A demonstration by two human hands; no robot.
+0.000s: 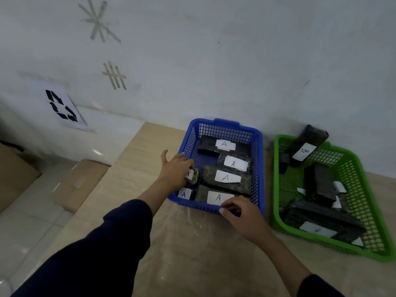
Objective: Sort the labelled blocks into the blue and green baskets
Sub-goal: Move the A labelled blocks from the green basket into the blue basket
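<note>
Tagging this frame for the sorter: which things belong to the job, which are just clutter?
Job: blue basket, green basket, A blocks, B block, small block in left hand, right hand.

Clutter: cardboard boxes, recycling sign, tape marks.

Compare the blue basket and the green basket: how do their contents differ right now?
The blue basket holds blocks lying flat, labels up, all reading A; the green basket holds blocks piled unevenly, one leaning on its far rim with a B label. Both hands are at the blue basket, none at the green. Both are mesh plastic.

Left hand (174, 168) grips small block (192, 176) – over blue basket (260, 168).
</note>
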